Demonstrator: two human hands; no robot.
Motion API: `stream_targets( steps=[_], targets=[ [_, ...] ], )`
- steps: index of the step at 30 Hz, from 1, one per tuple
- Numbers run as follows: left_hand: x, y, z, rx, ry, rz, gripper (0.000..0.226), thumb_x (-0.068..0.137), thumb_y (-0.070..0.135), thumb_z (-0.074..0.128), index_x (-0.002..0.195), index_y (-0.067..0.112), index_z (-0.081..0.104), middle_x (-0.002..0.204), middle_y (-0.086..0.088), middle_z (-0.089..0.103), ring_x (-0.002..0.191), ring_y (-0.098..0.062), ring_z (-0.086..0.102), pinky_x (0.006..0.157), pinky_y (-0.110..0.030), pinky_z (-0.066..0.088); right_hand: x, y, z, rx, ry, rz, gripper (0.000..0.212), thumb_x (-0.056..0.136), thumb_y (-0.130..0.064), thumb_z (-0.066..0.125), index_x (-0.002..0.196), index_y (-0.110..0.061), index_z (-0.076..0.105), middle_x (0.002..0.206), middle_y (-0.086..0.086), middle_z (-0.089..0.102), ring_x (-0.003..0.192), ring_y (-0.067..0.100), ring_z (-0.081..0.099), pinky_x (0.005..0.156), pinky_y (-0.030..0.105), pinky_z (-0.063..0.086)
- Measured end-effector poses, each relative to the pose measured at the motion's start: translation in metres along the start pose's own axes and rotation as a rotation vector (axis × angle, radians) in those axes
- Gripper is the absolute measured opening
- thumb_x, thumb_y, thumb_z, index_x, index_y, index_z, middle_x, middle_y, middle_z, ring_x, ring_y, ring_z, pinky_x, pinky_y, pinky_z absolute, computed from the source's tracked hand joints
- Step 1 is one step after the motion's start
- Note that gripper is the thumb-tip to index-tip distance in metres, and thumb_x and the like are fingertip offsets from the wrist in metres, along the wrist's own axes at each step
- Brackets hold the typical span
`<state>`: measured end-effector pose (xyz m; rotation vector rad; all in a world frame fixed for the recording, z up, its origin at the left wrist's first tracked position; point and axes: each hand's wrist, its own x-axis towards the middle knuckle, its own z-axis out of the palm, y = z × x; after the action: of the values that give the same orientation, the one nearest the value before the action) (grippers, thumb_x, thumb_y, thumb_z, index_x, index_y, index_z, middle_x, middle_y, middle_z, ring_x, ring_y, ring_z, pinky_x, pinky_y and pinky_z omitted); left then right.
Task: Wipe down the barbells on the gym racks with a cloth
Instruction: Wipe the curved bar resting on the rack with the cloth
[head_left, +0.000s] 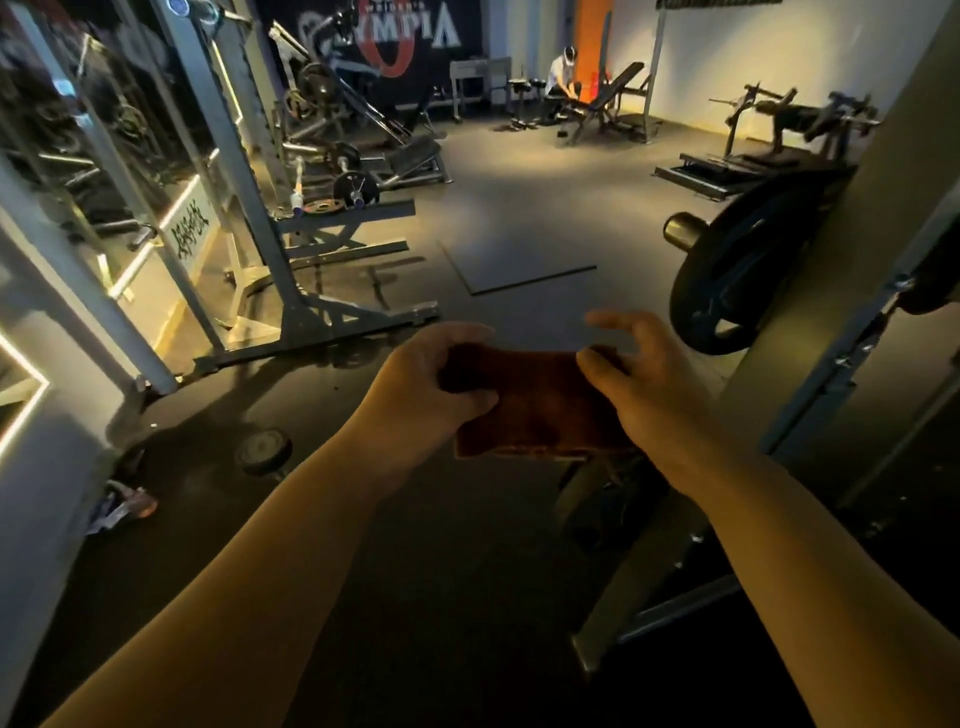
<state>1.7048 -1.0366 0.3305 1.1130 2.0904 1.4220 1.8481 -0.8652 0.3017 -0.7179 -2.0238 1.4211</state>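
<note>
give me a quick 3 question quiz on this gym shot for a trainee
1. True or false: the cloth is held by both the left hand and the right hand.
2. Where is the large weight plate? A) on a bar end, right of the hands B) flat on the floor C) in the left hand
3. Fill in: the other person at the far bench is ____ (standing/seated).

Key: 1 true; 2 A; 3 seated
</note>
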Motion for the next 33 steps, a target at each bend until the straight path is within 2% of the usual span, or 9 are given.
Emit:
stream_targets(
  steps=[2, 7, 11, 15, 23, 26, 29, 31, 33],
  targets=[
    [0.021, -0.011, -0.023, 0.102, -0.033, 0.058, 0.058, 0.088, 0.004, 0.071, 0.134, 0.034, 0.054, 0.125, 0.014, 0.057, 0.114, -0.002, 0.056, 0.086, -0.015, 0.054, 0.013, -0.011, 0.018, -0.061, -0.075, -0.029, 0.023, 0.100, -0.033, 0.064, 0.121, -0.042, 0.061, 0.122, -0.010, 0.062, 0.105, 0.006, 0.062, 0.069, 0.017, 0.056],
    [0.091, -0.031, -0.100, 0.295, -0.030, 0.217, 0.044, 0.093, 0.009, 0.067, 0.131, 0.030, 0.055, 0.123, 0.013, 0.052, 0.115, -0.002, 0.048, 0.087, -0.010, 0.038, 0.067, -0.046, 0.080, -0.288, -0.087, -0.100, 0.049, 0.093, -0.022, 0.073, 0.137, -0.034, 0.056, 0.120, -0.020, 0.057, 0.097, -0.011, 0.055, 0.071, 0.007, 0.048],
    [0.145, -0.057, -0.137, 0.340, 0.029, 0.238, 0.033, 0.096, 0.017, 0.064, 0.126, 0.031, 0.058, 0.124, 0.010, 0.051, 0.117, -0.007, 0.048, 0.099, -0.021, 0.039, 0.115, -0.059, 0.121, -0.453, -0.020, -0.191, 0.025, 0.097, -0.028, 0.067, 0.122, -0.031, 0.063, 0.099, -0.028, 0.057, 0.087, -0.023, 0.056, 0.070, -0.002, 0.044],
    [0.201, -0.082, -0.156, 0.282, 0.003, 0.193, 0.019, 0.099, 0.029, 0.060, 0.112, 0.040, 0.051, 0.128, 0.003, 0.042, 0.114, -0.012, 0.046, 0.097, -0.021, 0.040, 0.172, -0.055, 0.145, -0.522, 0.107, -0.193, 0.021, 0.092, -0.054, 0.065, 0.100, -0.034, 0.064, 0.103, -0.009, 0.060, 0.098, 0.000, 0.062, 0.077, 0.012, 0.051],
    [0.338, -0.115, -0.161, 0.146, 0.027, 0.114, 0.018, 0.106, 0.037, 0.046, 0.113, 0.024, 0.054, 0.097, 0.005, 0.059, 0.092, -0.008, 0.060, 0.072, -0.019, 0.049, 0.316, -0.017, 0.168, -0.374, 0.052, 0.005, 0.022, 0.097, -0.042, 0.063, 0.108, -0.023, 0.064, 0.094, -0.004, 0.068, 0.081, -0.005, 0.066, 0.061, 0.009, 0.051],
    [0.398, -0.114, -0.155, 0.130, 0.070, 0.087, 0.021, 0.106, 0.039, 0.044, 0.107, 0.022, 0.055, 0.092, 0.003, 0.059, 0.086, -0.010, 0.061, 0.069, -0.022, 0.052, 0.374, 0.011, 0.175, -0.421, 0.151, 0.053, 0.043, 0.088, -0.060, 0.059, 0.113, -0.025, 0.056, 0.104, -0.001, 0.062, 0.094, 0.012, 0.064, 0.081, 0.031, 0.058],
    [0.448, -0.119, -0.148, 0.163, 0.067, 0.052, 0.023, 0.105, 0.042, 0.045, 0.108, 0.022, 0.055, 0.094, 0.003, 0.060, 0.083, -0.008, 0.062, 0.064, -0.019, 0.053, 0.422, 0.010, 0.192, 0.007, 0.016, 0.191, 0.044, 0.097, -0.058, 0.050, 0.111, -0.017, 0.061, 0.093, 0.005, 0.073, 0.085, 0.018, 0.071, 0.089, 0.049, 0.060],
    [0.481, -0.126, -0.140, 0.176, 0.000, 0.028, 0.027, 0.105, 0.043, 0.043, 0.110, 0.021, 0.057, 0.093, 0.002, 0.061, 0.083, -0.011, 0.064, 0.059, -0.016, 0.051, 0.449, 0.000, 0.204, 0.440, -0.174, 0.307, 0.045, 0.104, -0.052, 0.043, 0.124, -0.018, 0.063, 0.105, 0.004, 0.078, 0.098, 0.019, 0.075, 0.091, 0.044, 0.059],
    [0.510, -0.131, -0.135, 0.148, -0.104, -0.038, 0.034, 0.107, 0.047, 0.035, 0.102, 0.023, 0.058, 0.091, -0.004, 0.065, 0.084, -0.016, 0.066, 0.061, -0.015, 0.049, 0.481, 0.002, 0.210, 0.615, -0.228, 0.320, 0.047, 0.103, -0.052, 0.042, 0.131, -0.020, 0.063, 0.115, 0.007, 0.076, 0.108, 0.021, 0.073, 0.094, 0.040, 0.057]
  ],
)
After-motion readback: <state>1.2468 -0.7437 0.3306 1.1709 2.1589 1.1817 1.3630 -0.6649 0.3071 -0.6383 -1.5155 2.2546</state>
